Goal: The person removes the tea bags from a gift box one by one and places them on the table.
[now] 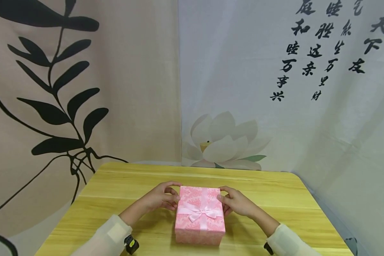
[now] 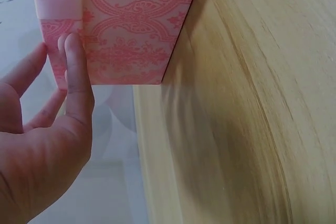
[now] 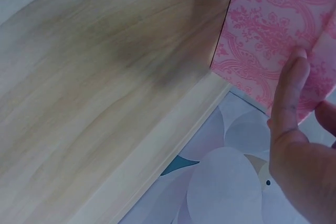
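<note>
A pink patterned gift box [image 1: 200, 213] with its lid on stands on the wooden table. A pale pink ribbon [image 1: 204, 195] crosses the lid and ends in a bow [image 1: 202, 212]. My left hand [image 1: 162, 196] grips the box's left side near the far corner; in the left wrist view its fingertips touch the lid and the wall below it. On the opposite side, my right hand [image 1: 235, 202] holds the far right corner, with a finger against the patterned wall in the right wrist view. The box's contents are hidden.
The yellow wooden table [image 1: 140, 177] has rounded far corners. Behind it hang cloth backdrops with a dark leafy plant [image 1: 67, 74], a pale lotus [image 1: 225, 142] and black characters. Black bands sit at both wrists, below light sleeves [image 1: 110, 236].
</note>
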Demonstrator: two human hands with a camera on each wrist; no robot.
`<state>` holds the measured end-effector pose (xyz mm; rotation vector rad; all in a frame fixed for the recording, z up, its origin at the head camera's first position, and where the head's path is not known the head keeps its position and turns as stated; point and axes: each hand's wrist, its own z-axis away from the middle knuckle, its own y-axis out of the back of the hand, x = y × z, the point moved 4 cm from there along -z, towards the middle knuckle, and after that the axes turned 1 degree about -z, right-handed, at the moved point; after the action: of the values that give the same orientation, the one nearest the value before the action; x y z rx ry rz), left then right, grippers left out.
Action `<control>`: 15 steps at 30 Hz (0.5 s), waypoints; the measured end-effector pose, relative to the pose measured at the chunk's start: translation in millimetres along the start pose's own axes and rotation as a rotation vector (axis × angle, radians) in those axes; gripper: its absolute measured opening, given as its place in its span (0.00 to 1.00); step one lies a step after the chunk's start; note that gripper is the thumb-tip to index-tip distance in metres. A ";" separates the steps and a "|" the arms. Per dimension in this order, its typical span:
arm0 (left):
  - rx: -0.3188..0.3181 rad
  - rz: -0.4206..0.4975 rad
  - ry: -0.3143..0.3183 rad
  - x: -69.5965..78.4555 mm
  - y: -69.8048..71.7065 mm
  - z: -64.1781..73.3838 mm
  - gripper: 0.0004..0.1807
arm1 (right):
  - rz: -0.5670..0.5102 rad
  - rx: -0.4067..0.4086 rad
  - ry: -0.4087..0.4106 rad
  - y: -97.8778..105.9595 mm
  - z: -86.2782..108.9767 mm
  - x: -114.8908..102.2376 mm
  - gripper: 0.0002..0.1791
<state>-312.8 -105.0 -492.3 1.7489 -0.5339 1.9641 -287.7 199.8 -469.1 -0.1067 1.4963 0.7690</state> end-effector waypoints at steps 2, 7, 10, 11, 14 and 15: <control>0.008 -0.005 -0.005 1.3 -0.2 -0.3 0.36 | -0.002 0.005 0.001 0.0 -0.3 -0.5 0.35; 0.034 -0.014 -0.016 4.2 0.2 -1.0 0.34 | 0.000 0.018 0.008 -0.5 -1.6 -0.6 0.36; 0.045 -0.016 -0.022 5.0 0.8 -1.1 0.34 | 0.004 0.024 0.007 -1.5 -2.7 -0.3 0.36; 0.046 -0.014 -0.024 5.1 0.9 -1.2 0.34 | 0.004 0.027 0.004 -1.9 -3.0 -0.1 0.36; 0.044 -0.009 -0.030 4.7 1.3 -1.4 0.34 | -0.015 0.040 -0.008 -2.5 -2.6 -1.2 0.35; 0.043 -0.007 -0.031 4.4 1.4 -1.6 0.34 | -0.025 0.048 -0.017 -2.6 -2.4 -1.5 0.35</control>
<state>-315.3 -104.9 -488.0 1.8074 -0.4990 1.9608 -288.2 196.0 -469.0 -0.0829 1.4940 0.7115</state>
